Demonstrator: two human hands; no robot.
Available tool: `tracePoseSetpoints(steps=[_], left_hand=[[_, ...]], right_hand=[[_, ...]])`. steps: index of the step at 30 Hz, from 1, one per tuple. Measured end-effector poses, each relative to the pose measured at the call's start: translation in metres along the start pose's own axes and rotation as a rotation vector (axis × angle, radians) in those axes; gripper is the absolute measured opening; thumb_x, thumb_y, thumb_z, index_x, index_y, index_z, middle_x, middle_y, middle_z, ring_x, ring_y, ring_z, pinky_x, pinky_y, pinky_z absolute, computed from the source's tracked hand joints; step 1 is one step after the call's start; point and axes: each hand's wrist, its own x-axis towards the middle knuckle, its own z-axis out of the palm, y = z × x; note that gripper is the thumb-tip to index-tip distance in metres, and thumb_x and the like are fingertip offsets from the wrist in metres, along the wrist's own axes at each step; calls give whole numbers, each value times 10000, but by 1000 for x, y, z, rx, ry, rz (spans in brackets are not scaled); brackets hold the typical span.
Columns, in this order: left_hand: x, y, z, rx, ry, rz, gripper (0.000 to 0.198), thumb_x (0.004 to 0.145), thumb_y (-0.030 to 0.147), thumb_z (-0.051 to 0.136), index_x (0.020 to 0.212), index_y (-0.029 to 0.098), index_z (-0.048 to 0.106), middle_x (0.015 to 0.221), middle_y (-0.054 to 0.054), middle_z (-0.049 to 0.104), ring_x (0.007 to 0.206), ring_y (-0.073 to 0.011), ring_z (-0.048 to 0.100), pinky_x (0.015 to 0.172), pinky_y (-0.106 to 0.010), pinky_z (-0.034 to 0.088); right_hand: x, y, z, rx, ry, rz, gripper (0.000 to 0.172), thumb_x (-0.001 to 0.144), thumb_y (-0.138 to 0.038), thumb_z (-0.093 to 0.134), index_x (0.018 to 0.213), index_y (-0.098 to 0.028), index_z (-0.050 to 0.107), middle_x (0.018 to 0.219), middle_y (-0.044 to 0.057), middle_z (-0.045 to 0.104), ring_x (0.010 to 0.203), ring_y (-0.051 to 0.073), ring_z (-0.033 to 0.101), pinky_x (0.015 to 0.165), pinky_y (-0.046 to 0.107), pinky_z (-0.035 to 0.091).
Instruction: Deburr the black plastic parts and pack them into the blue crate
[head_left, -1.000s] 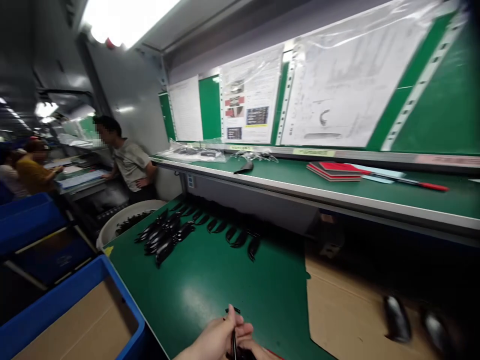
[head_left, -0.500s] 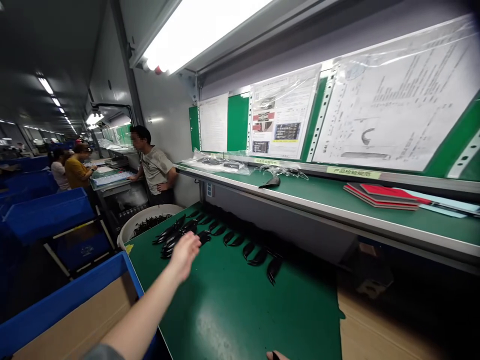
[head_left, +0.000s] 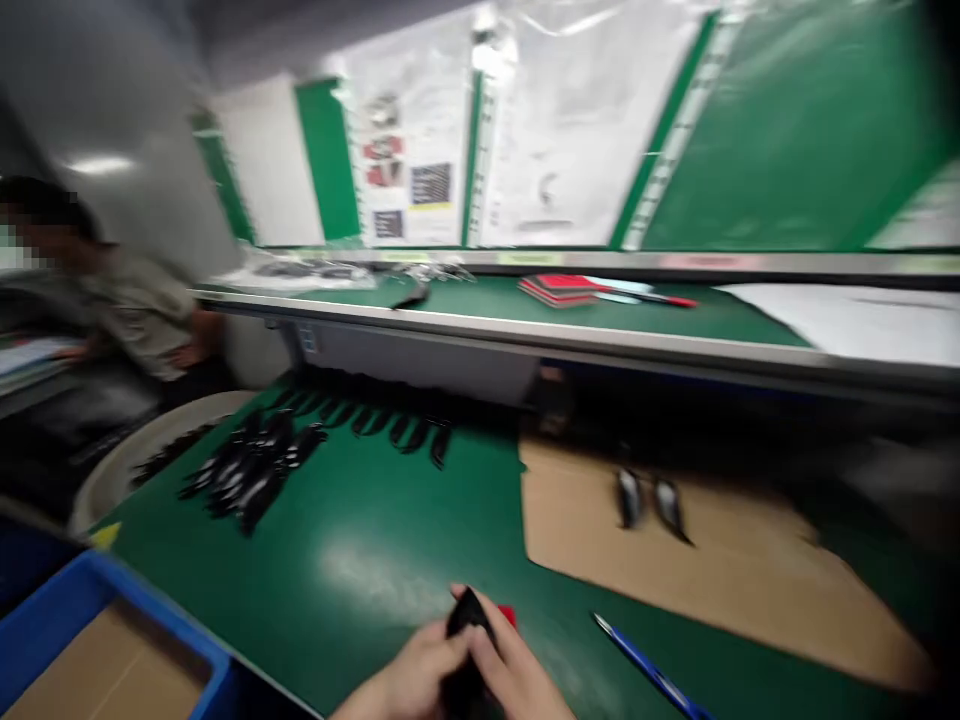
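Note:
My left hand point(head_left: 409, 675) and my right hand point(head_left: 519, 675) are together at the front of the green table point(head_left: 360, 590). Between them they grip a black curved part point(head_left: 465, 612), its pointed end up and its lower part partly covered by my fingers. A bit of something red point(head_left: 508, 614) shows behind my right hand; its kind is hidden. To the right lies a blue pen point(head_left: 649, 665). A pile of glossy black curved parts point(head_left: 251, 465) is at the left of the table, and a row of similar parts point(head_left: 409, 432) runs along the back.
Two black parts point(head_left: 630, 498) lie on a cardboard sheet point(head_left: 577, 530) at the right. Above, a shelf point(head_left: 480, 300) carries red pads point(head_left: 559, 289) and papers. A blue bin point(head_left: 97, 580) and a white tub point(head_left: 97, 490) stand left, near a person point(head_left: 142, 300).
My view has swung right. My left hand has come back from the pile to the table's front, joining my right hand around a black curved part.

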Motion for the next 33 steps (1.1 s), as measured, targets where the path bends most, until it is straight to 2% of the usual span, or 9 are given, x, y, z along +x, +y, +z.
tracePoseSetpoints(steps=[2, 4, 7, 11, 15, 20, 26, 30, 33], left_hand=[[-5, -7, -1, -5, -21, -71, 476, 782, 560, 598, 1031, 155, 617, 600, 11, 541, 448, -84, 432, 493, -238, 341], [-8, -7, 0, 8, -36, -96, 478, 861, 483, 524, 1216, 163, 526, 631, -1, 552, 489, -111, 475, 540, -271, 390], [-13, 1, 7, 30, -59, -137, 609, 917, 421, 420, 1439, 166, 238, 762, -66, 610, 587, -179, 556, 604, -344, 443], [-20, 14, 24, 46, -89, -218, 652, 925, 416, 379, 1477, 248, 74, 1051, -137, 603, 683, -208, 585, 612, -375, 471], [-20, 22, 35, 87, -104, -272, 532, 922, 423, 386, 1416, 266, 264, 1211, -148, 536, 754, -205, 594, 618, -351, 473], [-20, 32, 38, 271, -145, -268, 351, 920, 446, 403, 1034, 163, 576, 1188, -131, 552, 707, -151, 580, 636, -300, 435], [-30, 46, 40, 532, -138, -241, 323, 907, 426, 449, 851, 142, 592, 873, -37, 594, 575, -111, 548, 645, -278, 399], [-38, 48, 42, 568, -112, -271, 343, 917, 431, 419, 905, 144, 607, 871, -29, 601, 557, -99, 539, 656, -274, 410], [-41, 46, 43, 548, -114, -273, 347, 919, 424, 416, 906, 136, 608, 925, -45, 626, 535, -86, 535, 633, -261, 408]], right_hand=[[-1, 3, -28, -179, 4, -48, 568, 878, -594, 428, 1302, -225, 511, 1170, 88, 634, 1111, 242, 576, 937, 366, 459], [-1, 16, -70, -517, 242, 2, 433, 889, -510, 455, 1231, -262, 552, 1204, 73, 595, 1108, 230, 549, 947, 361, 427], [-11, 48, -132, -721, 517, 179, 363, 842, -426, 533, 1136, -222, 593, 1122, 133, 564, 1084, 318, 484, 924, 476, 363], [-26, 81, -168, -748, 532, 237, 176, 780, -372, 603, 860, -216, 624, 906, 79, 557, 914, 274, 494, 808, 402, 382], [-28, 79, -158, -649, 447, 163, 192, 894, -351, 437, 866, -197, 548, 850, 50, 554, 799, 204, 508, 720, 323, 408], [-28, 27, -125, -472, 195, 45, 181, 938, -335, 409, 1011, -216, 524, 870, 2, 589, 784, 147, 549, 710, 260, 436], [-38, -35, -92, -551, -103, -140, 63, 931, -221, 424, 942, -225, 486, 805, -16, 563, 695, 129, 484, 627, 241, 360], [-36, -43, -83, -703, -202, -330, 228, 950, -143, 319, 1040, -222, 513, 848, 14, 586, 737, 144, 487, 670, 273, 332], [-34, -45, -78, -906, -166, -385, 221, 969, -350, 394, 1086, -252, 554, 891, 31, 574, 790, 172, 460, 710, 310, 306]])
